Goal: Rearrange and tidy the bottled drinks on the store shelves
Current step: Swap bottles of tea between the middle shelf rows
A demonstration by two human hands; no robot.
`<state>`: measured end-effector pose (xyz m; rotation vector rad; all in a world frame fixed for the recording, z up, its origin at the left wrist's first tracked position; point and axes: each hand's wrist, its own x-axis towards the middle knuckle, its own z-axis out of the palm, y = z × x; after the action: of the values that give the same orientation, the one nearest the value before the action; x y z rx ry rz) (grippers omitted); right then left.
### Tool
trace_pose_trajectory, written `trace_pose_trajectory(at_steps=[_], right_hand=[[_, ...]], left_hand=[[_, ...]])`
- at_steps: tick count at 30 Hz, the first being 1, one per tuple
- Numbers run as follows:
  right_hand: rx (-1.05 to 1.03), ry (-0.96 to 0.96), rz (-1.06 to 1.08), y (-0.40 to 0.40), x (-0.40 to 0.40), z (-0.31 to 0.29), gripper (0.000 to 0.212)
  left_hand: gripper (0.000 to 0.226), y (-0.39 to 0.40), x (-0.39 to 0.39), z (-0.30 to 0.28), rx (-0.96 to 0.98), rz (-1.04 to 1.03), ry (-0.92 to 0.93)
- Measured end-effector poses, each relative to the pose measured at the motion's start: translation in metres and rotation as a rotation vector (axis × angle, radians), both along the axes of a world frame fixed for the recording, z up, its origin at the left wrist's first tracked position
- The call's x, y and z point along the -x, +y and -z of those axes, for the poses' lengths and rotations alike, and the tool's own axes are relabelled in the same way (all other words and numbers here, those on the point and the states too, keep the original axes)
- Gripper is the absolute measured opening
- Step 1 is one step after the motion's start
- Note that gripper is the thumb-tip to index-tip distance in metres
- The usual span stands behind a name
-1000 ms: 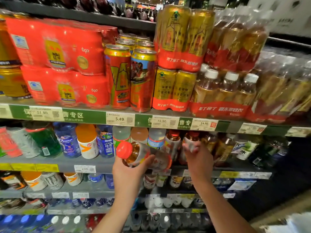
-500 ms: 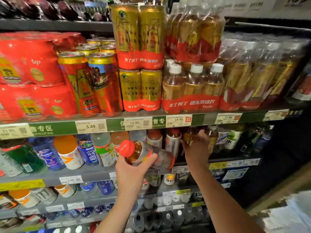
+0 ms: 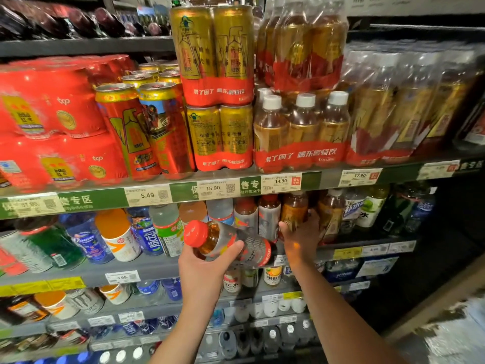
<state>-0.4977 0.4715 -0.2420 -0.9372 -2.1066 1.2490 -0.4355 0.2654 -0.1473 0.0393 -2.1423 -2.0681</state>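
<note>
Red-capped bottle lies sideways in your left hand, unshelved; your right hand grips 1 amber bottle at 1 o'clock — much remains.

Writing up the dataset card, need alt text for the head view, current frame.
A person's left hand holds a red-capped amber drink bottle on its side in front of a store shelf, while the right hand grips an upright amber bottle in the shelf row. Above, a shelf carries gold cans and shrink-wrapped bottle packs.
</note>
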Motion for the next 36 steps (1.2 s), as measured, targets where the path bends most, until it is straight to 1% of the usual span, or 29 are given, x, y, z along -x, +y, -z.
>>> trace_pose_trajectory(at_steps=[1, 2, 5, 10, 14, 15, 18, 19, 21, 23, 26, 28, 30, 31, 33, 36], right_hand=[[-0.037, -0.013, -0.001, -0.002, 0.003, 0.004, 0.093], [-0.069, -0.041, -0.003, -0.002, 0.005, 0.006, 0.095], [-0.073, -0.071, 0.010, 0.006, 0.010, 0.009, 0.086], [0.022, 0.034, -0.008, 0.015, -0.001, 0.006, 0.075], [-0.025, 0.077, -0.018, 0.014, -0.022, 0.007, 0.066], [-0.006, 0.105, -0.023, 0.012, -0.029, 0.008, 0.068], [0.027, 0.196, -0.012, 0.009, -0.050, 0.009, 0.086], [0.022, 0.221, -0.005, 0.010, -0.056, 0.007, 0.088], [0.007, 0.262, 0.005, 0.014, -0.067, 0.001, 0.081], [0.031, 0.300, 0.025, 0.021, -0.078, -0.010, 0.071], [0.014, 0.356, 0.076, 0.036, -0.099, -0.039, 0.065], [-0.001, 0.433, 0.111, 0.052, -0.113, -0.061, 0.064], [-0.034, 0.499, 0.154, 0.070, -0.125, -0.083, 0.068], [-0.058, 0.527, 0.179, 0.082, -0.130, -0.095, 0.068], [-0.088, 0.592, 0.225, 0.107, -0.139, -0.118, 0.063], [-0.146, 0.658, 0.258, 0.148, -0.150, -0.155, 0.053]], left_hand=[[0.043, -0.004, 0.000, -0.001, 0.003, -0.009, 0.007], [0.043, -0.007, 0.001, -0.001, 0.006, -0.013, 0.012], [0.044, -0.006, 0.000, -0.003, -0.007, 0.003, 0.010], [0.045, -0.004, -0.002, 0.001, 0.005, 0.010, 0.004], [0.047, -0.007, 0.000, 0.001, -0.016, 0.009, 0.010], [0.048, -0.005, 0.001, 0.001, -0.021, 0.014, 0.006], [0.049, 0.003, 0.002, 0.002, -0.054, 0.032, 0.000], [0.049, 0.007, 0.003, 0.002, -0.060, 0.039, -0.002], [0.046, 0.017, 0.002, 0.000, -0.069, 0.068, -0.006], [0.041, 0.028, 0.001, -0.002, -0.108, 0.104, -0.014], [0.037, 0.045, -0.001, -0.011, -0.159, 0.149, -0.021], [0.038, 0.060, -0.003, -0.020, -0.153, 0.184, 0.006], [0.039, 0.076, -0.005, -0.026, -0.159, 0.190, 0.023], [0.044, 0.086, -0.007, -0.031, -0.176, 0.195, 0.026], [0.051, 0.106, -0.014, -0.041, -0.184, 0.196, 0.039], [0.048, 0.138, -0.024, -0.053, -0.175, 0.160, 0.040]])
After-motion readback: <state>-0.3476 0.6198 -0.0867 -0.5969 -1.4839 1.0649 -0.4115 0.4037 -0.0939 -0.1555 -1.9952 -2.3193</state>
